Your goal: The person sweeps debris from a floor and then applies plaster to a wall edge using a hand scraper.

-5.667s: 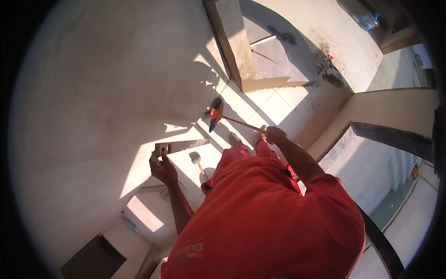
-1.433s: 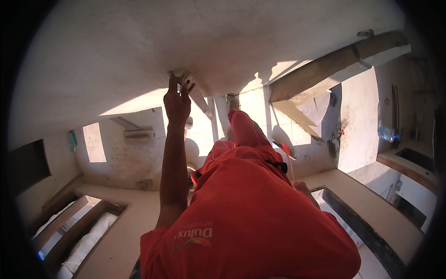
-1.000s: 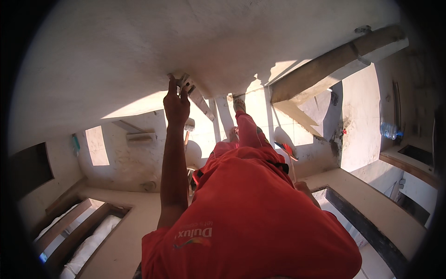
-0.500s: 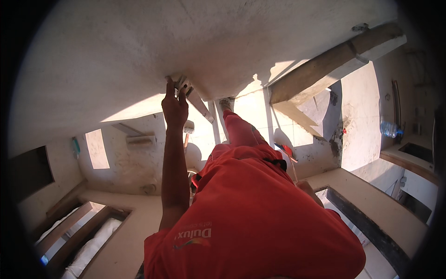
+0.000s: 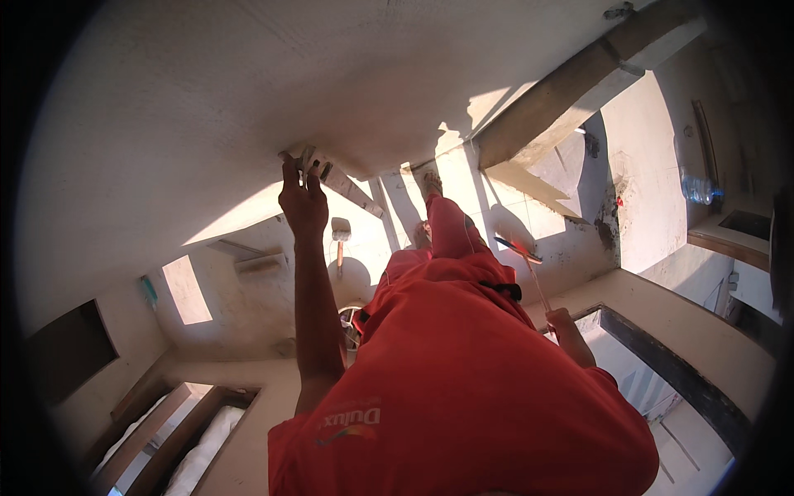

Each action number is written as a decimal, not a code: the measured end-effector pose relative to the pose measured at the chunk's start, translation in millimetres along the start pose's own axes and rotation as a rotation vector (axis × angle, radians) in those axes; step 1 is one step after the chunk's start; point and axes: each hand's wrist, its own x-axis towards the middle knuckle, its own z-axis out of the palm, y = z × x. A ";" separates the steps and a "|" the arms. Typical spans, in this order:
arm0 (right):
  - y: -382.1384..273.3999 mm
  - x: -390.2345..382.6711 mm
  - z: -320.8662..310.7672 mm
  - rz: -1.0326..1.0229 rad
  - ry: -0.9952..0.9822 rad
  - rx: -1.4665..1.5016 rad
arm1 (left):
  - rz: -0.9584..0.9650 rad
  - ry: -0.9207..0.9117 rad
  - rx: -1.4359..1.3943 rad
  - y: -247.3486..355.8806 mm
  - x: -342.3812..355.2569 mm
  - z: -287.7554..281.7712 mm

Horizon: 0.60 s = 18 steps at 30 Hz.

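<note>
My left hand (image 5: 303,202) is raised to the pale plastered wall (image 5: 207,107). Its fingers are bent round the near end of a long, flat, pale bar-shaped tool (image 5: 351,188), which slants down along the wall; the exact kind is unclear. Low at my right side, my right hand (image 5: 561,321) is closed round the thin handle of a tool with a flat red and dark head (image 5: 519,250). That head points away from me, over the sunlit floor. My red shirt hides part of the floor between my hands.
A wooden-handled tool with a pale, broad head (image 5: 340,230) lies below my left forearm, near a bucket (image 5: 351,317) partly hidden by my shirt. At the right are a thick concrete ledge (image 5: 571,107) and a clear plastic bottle (image 5: 700,190). Framed openings (image 5: 662,364) lie behind me.
My left hand and the bar-shaped tool have shifted slightly left along the wall. My right hand, mostly hidden before, has come out from behind the shirt. The whole view has tilted a little.
</note>
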 end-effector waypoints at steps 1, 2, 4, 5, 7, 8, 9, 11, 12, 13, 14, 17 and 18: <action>-3.8 -9.4 -4.1 0.018 0.019 0.001 | 0.039 0.035 0.022 -1.7 0.2 0.3; -4.5 -29.2 -11.4 0.044 0.040 0.009 | 0.001 -0.011 0.016 2.7 0.9 -1.0; -2.5 -77.4 -25.7 0.030 0.023 0.083 | -0.031 -0.044 -0.004 5.7 1.7 1.2; 1.2 -93.6 -34.5 -0.017 -0.018 0.141 | -0.075 -0.076 -0.022 7.4 1.6 -0.1; -7.9 -103.4 -45.0 -0.086 -0.072 0.188 | -0.046 -0.019 -0.004 5.6 -3.1 -6.0; -13.2 -106.7 -46.9 -0.098 -0.082 0.192 | -0.063 -0.020 0.013 0.7 -4.5 -10.0; -21.1 -110.8 -45.0 -0.110 -0.101 0.198 | -0.077 -0.023 0.037 1.0 -6.2 -15.4; -47.8 -114.4 -44.3 -0.130 -0.108 0.129 | -0.097 0.032 0.046 2.9 -17.3 -25.9; -63.9 -115.2 -43.5 -0.159 -0.109 0.098 | -0.090 0.053 0.075 1.1 -24.2 -31.7; -77.8 -113.0 -44.8 -0.189 -0.111 0.066 | -0.083 0.074 0.103 -1.6 -31.8 -37.9; -85.9 -101.0 -42.4 -0.380 0.000 -0.051 | -0.046 0.092 0.097 -8.4 -39.7 -44.6; -135.8 -77.2 -41.4 -0.626 0.092 -0.288 | -0.212 0.103 0.122 -2.7 -65.8 -62.1; -157.6 -70.9 -40.4 -0.625 0.034 -0.278 | -0.151 0.138 0.132 -0.3 -74.3 -69.4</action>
